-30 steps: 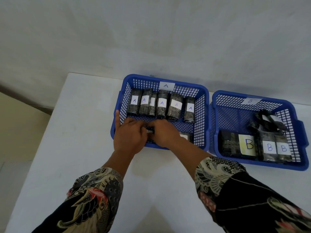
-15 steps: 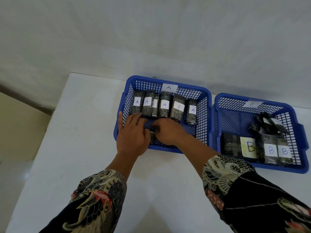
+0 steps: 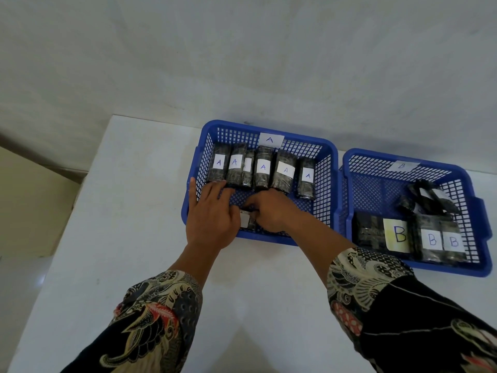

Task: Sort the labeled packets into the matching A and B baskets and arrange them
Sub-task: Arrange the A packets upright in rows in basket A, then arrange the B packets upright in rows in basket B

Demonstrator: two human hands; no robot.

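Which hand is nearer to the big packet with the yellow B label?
Right. The right hand is in basket A, on the side toward the big B packet; the left hand is farther, at basket A's left wall.

Bare mesh floor is left in the A basket (image 3: 326,168) between a row of packets (image 3: 262,170) and both hands.

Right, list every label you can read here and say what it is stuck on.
"A": white tag on the far wall of the left blue plastic basket.
"A": five dark wrapped packets in that basket; a sixth label is unreadable.
"B": faint tag on the right blue plastic basket.
"B": three packets at its near wall.
Packet between the hands: label unreadable.
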